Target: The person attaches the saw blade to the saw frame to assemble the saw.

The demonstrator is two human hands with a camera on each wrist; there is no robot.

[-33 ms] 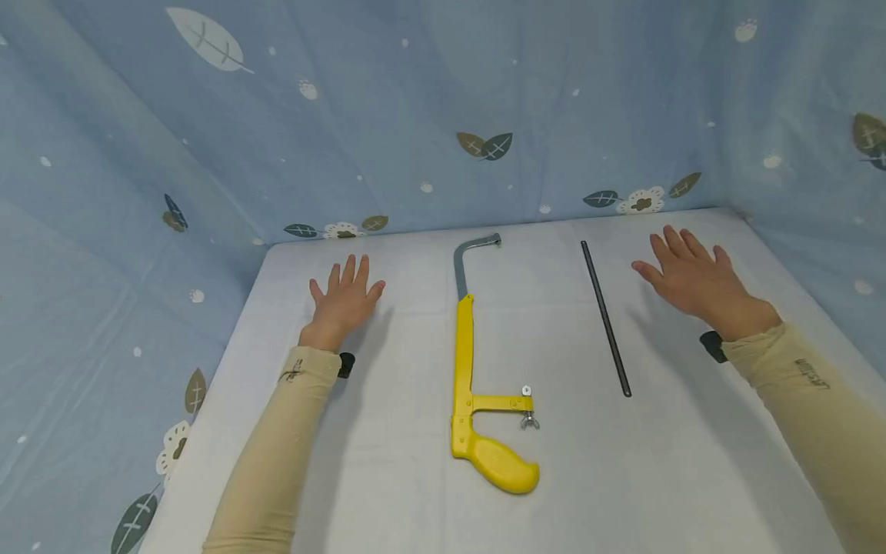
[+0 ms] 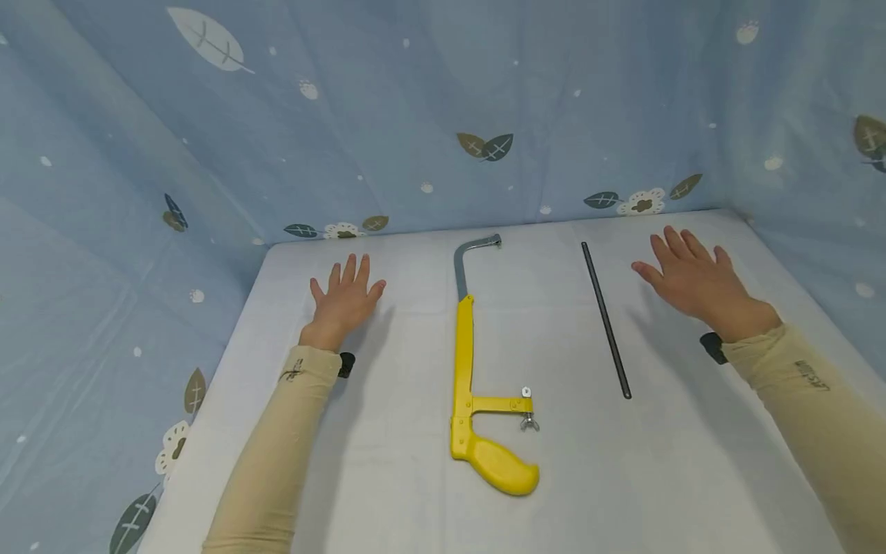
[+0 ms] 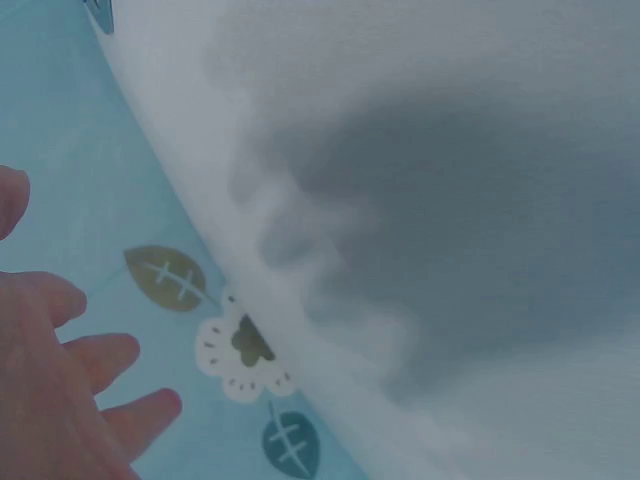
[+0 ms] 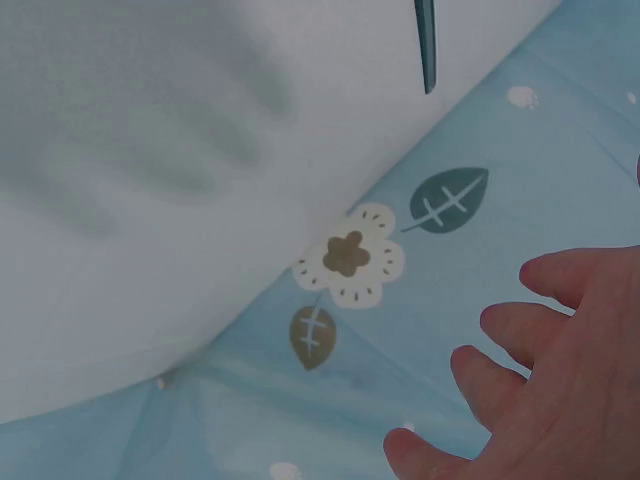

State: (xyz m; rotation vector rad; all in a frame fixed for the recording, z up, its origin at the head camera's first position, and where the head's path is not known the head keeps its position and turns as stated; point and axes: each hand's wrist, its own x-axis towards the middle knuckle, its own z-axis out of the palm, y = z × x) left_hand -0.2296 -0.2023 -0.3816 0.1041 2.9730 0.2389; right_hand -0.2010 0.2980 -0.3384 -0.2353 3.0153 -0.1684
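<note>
A hacksaw frame (image 2: 463,354) with a yellow body, a yellow handle and a curved grey metal front lies flat in the middle of the white table, with no blade across it. To its right a thin dark hacksaw blade (image 2: 606,319) lies slightly slanted; one end of the blade (image 4: 427,45) shows in the right wrist view. My left hand (image 2: 341,306) hovers over the table left of the frame, fingers spread and holding nothing. Right of the blade, my right hand (image 2: 702,281) is held above the table with fingers apart, also holding nothing.
A white cloth covers the table (image 2: 401,477). Blue fabric (image 2: 388,100) with leaf and flower prints hangs behind and along both sides. On the lower arm of the frame sits a metal wing nut (image 2: 529,422). Each wrist carries a small black device.
</note>
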